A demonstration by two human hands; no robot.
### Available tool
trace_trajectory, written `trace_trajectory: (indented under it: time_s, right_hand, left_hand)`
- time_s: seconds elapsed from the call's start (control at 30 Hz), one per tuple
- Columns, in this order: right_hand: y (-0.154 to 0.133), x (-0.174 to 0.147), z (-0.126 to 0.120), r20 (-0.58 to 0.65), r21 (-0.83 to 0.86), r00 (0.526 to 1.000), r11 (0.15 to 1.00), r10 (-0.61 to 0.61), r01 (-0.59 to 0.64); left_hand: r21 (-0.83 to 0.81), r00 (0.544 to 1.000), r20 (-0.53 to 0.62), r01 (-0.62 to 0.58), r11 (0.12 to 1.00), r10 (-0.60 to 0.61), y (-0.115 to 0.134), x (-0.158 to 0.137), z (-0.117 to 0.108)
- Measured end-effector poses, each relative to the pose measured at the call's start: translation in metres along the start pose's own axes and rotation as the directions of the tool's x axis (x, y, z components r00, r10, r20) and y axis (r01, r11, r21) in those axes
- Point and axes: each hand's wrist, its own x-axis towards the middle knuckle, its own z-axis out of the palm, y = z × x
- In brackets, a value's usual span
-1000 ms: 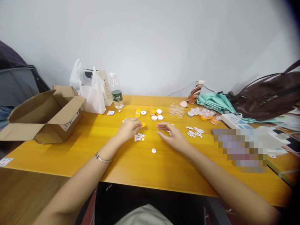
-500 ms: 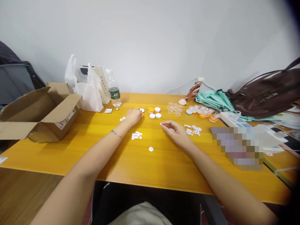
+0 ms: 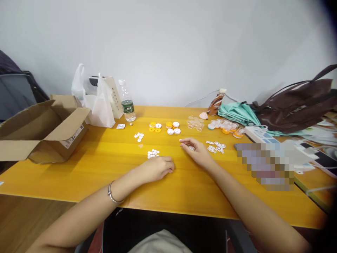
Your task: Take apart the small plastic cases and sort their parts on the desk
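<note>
My left hand (image 3: pixel 161 167) is low over the front middle of the table, its fingers bent down and drawn together. The fingertips are where a single white disc lay, and that disc is hidden now. Between thumb and forefinger, my right hand (image 3: pixel 195 149) pinches a small white plastic piece (image 3: pixel 180 140). White openwork plastic pieces (image 3: pixel 192 148) lie under and beside this hand. Just behind my left hand is a group of small white discs (image 3: pixel 152 153), and more small white parts (image 3: pixel 139 137) lie farther left. Round yellow cases (image 3: pixel 154 130) and white cases (image 3: pixel 173 131) stand toward the back.
Clear rings (image 3: pixel 195 123) and lidded round cases (image 3: pixel 225 125) lie at the back right, near a brown bottle (image 3: pixel 216 102) and green cloth (image 3: pixel 237 112). On the left stand an open carton (image 3: pixel 60 133), a white plastic bag (image 3: pixel 98 109) and a water bottle (image 3: pixel 128 105).
My left hand has come back from the yellow cases toward me and now covers the single white disc's spot. My right hand stays in nearly the same place with its small piece.
</note>
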Motion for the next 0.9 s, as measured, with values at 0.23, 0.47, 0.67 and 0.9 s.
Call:
trace_trajectory:
  time_s: [0.23, 0.47, 0.67, 0.9]
  right_hand:
    - [0.003, 0.000, -0.002, 0.001, -0.015, 1.000, 1.000, 0.006, -0.006]
    - [0.000, 0.001, 0.000, 0.002, -0.028, 1.000, 1.000, 0.003, -0.003]
    - [-0.001, 0.000, -0.001, 0.008, -0.048, 1.000, 0.999, 0.011, -0.011]
    - [-0.005, -0.002, 0.001, 0.021, -0.060, 1.000, 0.998, 0.000, 0.001]
  left_hand:
    - [-0.033, 0.930, -0.276, 0.244, 0.969, -0.244, -0.046, -0.023, -0.051]
    - [0.038, 0.751, -0.317, 0.620, 0.784, -0.579, -0.124, -0.057, -0.063]
    - [-0.133, 0.720, -0.374, 0.583, 0.802, -0.585, -0.131, -0.056, -0.049]
    - [-0.195, 0.674, -0.386, 0.608, 0.770, -0.630, -0.126, -0.056, -0.044]
